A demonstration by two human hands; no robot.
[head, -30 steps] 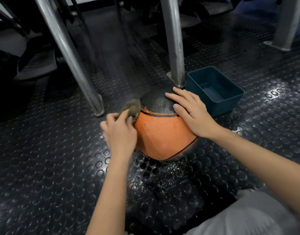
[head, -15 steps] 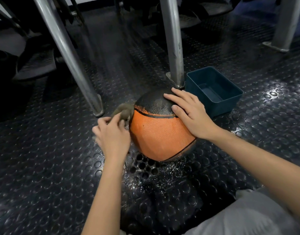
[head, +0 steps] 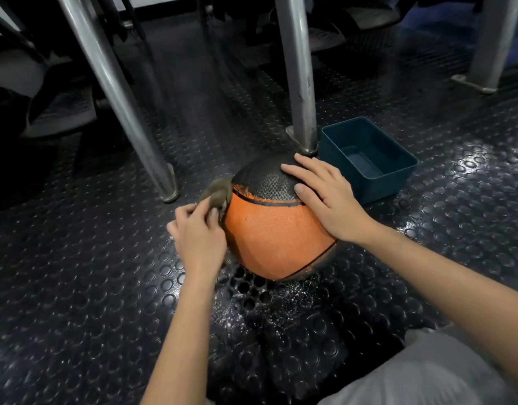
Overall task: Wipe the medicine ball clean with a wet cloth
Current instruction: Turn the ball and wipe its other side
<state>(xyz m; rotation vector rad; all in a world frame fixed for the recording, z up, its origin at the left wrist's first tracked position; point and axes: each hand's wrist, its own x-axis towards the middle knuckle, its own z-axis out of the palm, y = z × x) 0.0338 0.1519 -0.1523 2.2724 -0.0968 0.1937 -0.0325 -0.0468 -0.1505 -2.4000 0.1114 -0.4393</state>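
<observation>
Studded black floor (head: 76, 287) lies open left of the ball (head: 275, 229), with metal legs (head: 298, 83) and a bin (head: 366, 159) close behind; left hand (head: 199, 238) pinches the cloth (head: 218, 191) against its left edge, right hand (head: 328, 197) rests flat on top

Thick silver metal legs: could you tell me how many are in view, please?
3: a slanted silver metal leg left of the orange-and-black medicine ball, an upright leg just behind it, another leg at far right. More may hide in the dark background.
</observation>
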